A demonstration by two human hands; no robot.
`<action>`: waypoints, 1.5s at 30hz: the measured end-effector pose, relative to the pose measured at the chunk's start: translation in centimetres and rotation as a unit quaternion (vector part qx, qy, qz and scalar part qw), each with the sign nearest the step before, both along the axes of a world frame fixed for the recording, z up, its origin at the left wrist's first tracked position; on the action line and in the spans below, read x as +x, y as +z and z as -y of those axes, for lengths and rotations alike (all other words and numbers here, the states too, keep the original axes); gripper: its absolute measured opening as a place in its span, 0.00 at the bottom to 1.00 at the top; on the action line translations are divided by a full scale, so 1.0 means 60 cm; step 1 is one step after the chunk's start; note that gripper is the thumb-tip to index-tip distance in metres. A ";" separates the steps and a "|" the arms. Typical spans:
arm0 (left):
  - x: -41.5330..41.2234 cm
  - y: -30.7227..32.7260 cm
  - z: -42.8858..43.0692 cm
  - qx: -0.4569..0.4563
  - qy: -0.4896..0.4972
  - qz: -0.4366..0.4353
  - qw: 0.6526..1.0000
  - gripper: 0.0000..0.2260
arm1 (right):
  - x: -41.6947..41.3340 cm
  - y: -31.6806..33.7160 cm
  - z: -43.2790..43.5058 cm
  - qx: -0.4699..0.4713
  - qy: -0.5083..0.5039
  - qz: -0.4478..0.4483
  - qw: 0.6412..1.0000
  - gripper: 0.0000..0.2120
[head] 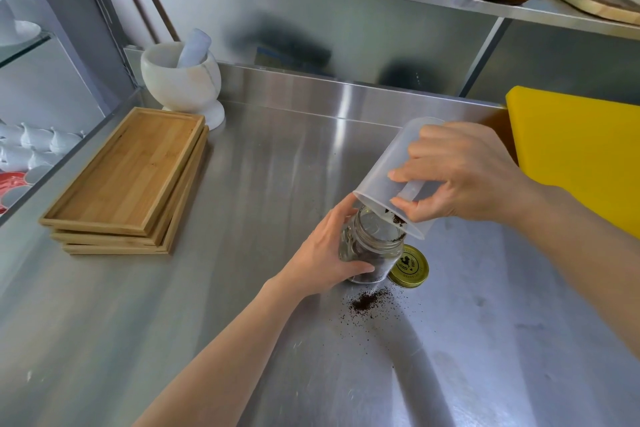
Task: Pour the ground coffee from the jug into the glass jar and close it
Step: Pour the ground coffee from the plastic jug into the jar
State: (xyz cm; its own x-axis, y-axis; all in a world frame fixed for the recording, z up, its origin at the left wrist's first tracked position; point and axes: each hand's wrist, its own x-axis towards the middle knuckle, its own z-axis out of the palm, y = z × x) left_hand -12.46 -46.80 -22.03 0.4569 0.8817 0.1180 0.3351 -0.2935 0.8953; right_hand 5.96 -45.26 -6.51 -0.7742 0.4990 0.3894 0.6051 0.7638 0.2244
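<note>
1. Steel covered the whole work area: the table [242,340] nearest the camera was bare metal, and it carried a patch of spilled coffee [365,302] with loose grains scattered around it, just in front of the jar.
2. Next back, the left hand [329,253] was wrapped around the side of the glass jar [372,251], which stood on the table with its mouth open. Dark grounds lay in the bottom of the jar, so some of the coffee was already in.
3. Just beside the jar, to its right and touching or nearly touching it, the gold lid [412,267] lay flat on the table. Closing was clearly not yet done.
4. Above the jar, the right hand [460,173] gripped the clear plastic jug [388,177], tipped steeply with its rim over the jar mouth. Only a small dark clump clung near the rim, so the pour looked almost finished.
5. What remained, by my judgement, was shaking out the last grounds, setting the jug down, and screwing on the lid; the spill would also need wiping.
6. Farther back sat stacked wooden trays [124,180], a yellow board [581,156] and a stone mortar [180,80].
</note>
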 end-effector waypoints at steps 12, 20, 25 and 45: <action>-0.002 -0.014 -0.005 -0.021 0.011 -0.031 0.999 0.36 | -0.001 0.001 -0.005 0.010 -0.004 -0.032 0.999 0.13; -0.002 -0.019 -0.009 -0.016 0.013 -0.045 0.999 0.38 | 0.001 0.000 -0.005 0.020 -0.004 -0.035 0.999 0.10; -0.003 -0.019 -0.010 -0.016 0.013 -0.047 0.999 0.38 | 0.004 0.002 -0.004 0.012 -0.002 -0.033 0.999 0.10; 0.000 -0.022 -0.010 -0.023 0.020 -0.042 0.999 0.39 | -0.003 0.011 0.007 0.006 0.011 0.012 1.000 0.09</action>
State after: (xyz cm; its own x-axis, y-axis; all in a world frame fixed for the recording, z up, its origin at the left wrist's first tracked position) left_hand -12.47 -46.19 -23.35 0.4287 0.9026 0.0397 0.4208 -0.2383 0.8753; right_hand 5.80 -45.66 -5.84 -0.7939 0.4775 0.3764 0.5830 0.7735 0.2487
